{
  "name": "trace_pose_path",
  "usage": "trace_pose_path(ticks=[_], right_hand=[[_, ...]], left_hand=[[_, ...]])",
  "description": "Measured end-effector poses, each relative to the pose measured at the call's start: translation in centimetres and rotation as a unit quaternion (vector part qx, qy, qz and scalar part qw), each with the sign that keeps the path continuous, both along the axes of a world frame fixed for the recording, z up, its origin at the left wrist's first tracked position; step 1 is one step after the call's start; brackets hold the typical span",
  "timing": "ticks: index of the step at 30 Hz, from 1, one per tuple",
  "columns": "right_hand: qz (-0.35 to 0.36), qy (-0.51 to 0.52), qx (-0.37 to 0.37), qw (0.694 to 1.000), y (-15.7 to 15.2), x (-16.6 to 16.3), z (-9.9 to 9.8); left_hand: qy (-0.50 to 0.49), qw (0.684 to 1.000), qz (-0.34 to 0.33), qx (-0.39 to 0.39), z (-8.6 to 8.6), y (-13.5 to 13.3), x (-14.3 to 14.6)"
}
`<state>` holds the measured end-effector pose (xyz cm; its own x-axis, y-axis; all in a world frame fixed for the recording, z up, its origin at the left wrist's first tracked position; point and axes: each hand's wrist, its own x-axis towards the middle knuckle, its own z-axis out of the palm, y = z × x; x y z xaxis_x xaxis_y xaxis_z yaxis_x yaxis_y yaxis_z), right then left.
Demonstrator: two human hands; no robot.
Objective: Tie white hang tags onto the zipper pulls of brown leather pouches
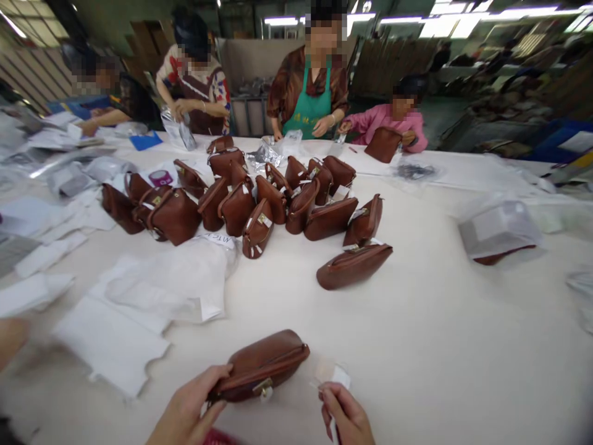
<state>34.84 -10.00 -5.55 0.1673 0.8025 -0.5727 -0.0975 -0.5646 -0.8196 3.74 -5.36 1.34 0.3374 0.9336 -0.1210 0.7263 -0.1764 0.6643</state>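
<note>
My left hand (188,408) grips the near end of a brown leather pouch (264,361) that lies on the white table (417,346) in front of me; a gold clasp shows on its front edge. To its right, my right hand (345,417) pinches a small clear packet with a white tag (331,372), held just beside the pouch. Both hands are closed around what they hold.
Several more brown pouches (259,198) are heaped mid-table, one lying alone (354,266). White paper sheets and plastic bags (152,290) spread to the left. A bagged pouch (498,232) sits at the right. Several people work along the far edge.
</note>
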Motion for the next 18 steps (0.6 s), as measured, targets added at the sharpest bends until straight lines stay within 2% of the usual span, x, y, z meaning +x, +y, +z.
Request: trace_pose_path(ticks=[3,9,11,15,18], right_hand=[[-0.065,0.039,0.003,0.997,0.8,-1.4,0.9],[-0.210,0.176,-0.059,0.960,1.2,-3.3,2.5],[-0.244,0.195,-0.063,0.948,1.2,-3.0,2.5],[-0.271,0.208,-0.058,0.938,1.3,-2.3,1.7],[-0.281,0.222,-0.059,0.932,1.5,-1.8,1.0]], left_hand=[[0.004,1.000,-0.006,0.007,0.5,-1.7,-0.1],[0.009,0.995,-0.093,0.015,2.3,-1.8,0.2],[0.031,0.992,-0.120,0.018,2.3,-1.6,-0.5],[0.101,0.975,-0.185,0.073,1.8,-0.1,-1.6],[0.135,0.962,-0.236,0.027,2.2,1.7,-0.8]])
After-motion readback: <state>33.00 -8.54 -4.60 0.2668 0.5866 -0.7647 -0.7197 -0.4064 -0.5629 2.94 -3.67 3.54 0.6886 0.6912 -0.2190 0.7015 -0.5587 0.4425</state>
